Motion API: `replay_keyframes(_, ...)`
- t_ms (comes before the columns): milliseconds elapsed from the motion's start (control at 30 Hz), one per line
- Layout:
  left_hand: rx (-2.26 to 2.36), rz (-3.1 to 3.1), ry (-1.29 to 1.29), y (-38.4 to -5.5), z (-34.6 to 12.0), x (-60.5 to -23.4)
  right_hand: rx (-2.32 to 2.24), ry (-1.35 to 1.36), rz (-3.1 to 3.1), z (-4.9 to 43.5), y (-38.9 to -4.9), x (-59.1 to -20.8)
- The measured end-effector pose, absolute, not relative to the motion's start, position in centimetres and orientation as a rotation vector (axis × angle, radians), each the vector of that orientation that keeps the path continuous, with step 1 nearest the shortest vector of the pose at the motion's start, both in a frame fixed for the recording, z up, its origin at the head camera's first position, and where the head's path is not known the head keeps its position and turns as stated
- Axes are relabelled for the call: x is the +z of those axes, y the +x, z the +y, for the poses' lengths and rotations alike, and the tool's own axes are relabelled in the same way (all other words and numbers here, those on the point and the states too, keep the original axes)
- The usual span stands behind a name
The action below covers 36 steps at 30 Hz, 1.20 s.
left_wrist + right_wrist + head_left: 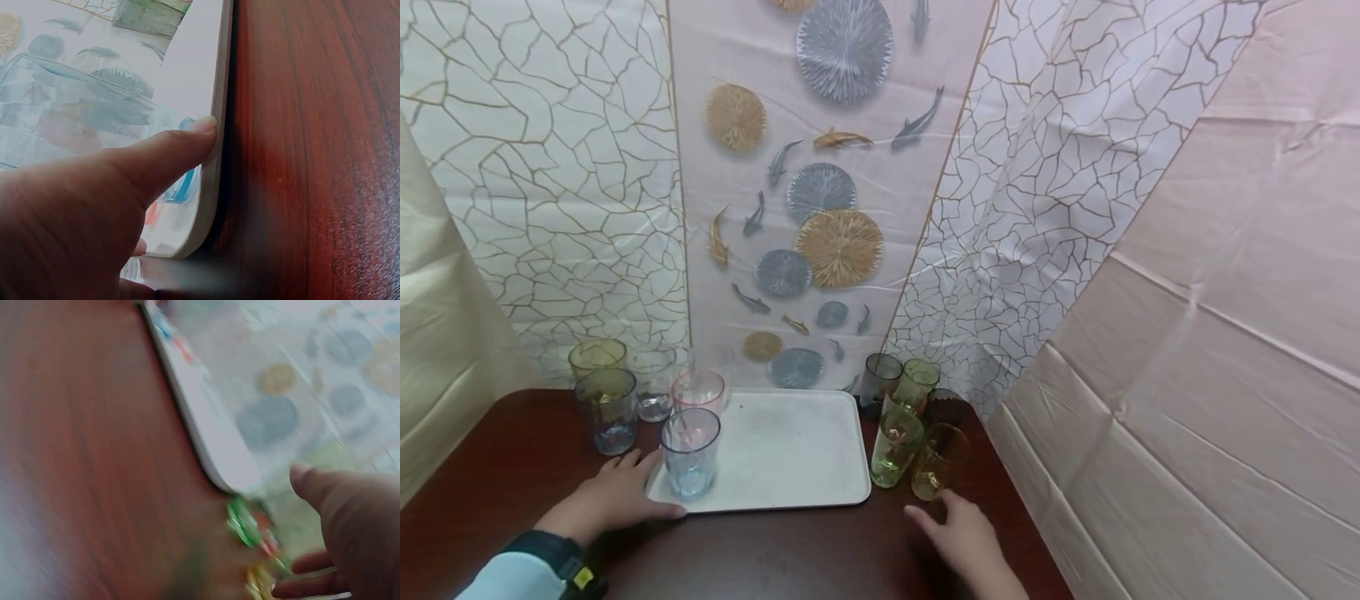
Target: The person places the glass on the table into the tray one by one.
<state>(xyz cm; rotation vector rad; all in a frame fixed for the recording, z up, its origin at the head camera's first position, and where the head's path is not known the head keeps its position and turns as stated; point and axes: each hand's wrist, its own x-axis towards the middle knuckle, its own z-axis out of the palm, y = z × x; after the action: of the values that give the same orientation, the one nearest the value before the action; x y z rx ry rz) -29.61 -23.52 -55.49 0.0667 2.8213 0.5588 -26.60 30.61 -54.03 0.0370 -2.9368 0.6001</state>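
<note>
Plainly, the white tray (790, 450) is round-cornered; left fingers (646, 467) spread at its rim; right fingers (953, 503) parted near an amber glass (937, 468).

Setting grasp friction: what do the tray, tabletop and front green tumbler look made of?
White tray: probably smooth plastic, perhaps melamine; moulded-looking rounded rim.
Tabletop: glossy wood or laminate; reddish-brown grain, sheen.
Front green tumbler: shiny glass or clear plastic; see-through walls, highlights.

Tray (790, 450) on table (760, 554), two glasses (691, 467) seemingly aboard, more glasses (897, 446) left and right
</note>
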Motion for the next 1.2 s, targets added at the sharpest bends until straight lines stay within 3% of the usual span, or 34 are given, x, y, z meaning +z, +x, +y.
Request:
replay_keyframes(167, 0.553, 2.843, 0.102, -29.5, -23.7, -55.3, 0.810, -0.201, -2.835, 33.4, -29.1, -53.9)
replay_keyframes(433, 0.571, 2.832, 0.091, -29.9, -23.9, -56.0, 1.325, -0.112, -2.578, 33.7, -32.2, -55.2)
replay_keyframes(1200, 0.591, 2.810, 0.056, -29.5, -23.5, -55.3, 1.581, -0.014, -2.299, 32.7, -33.6, -57.0)
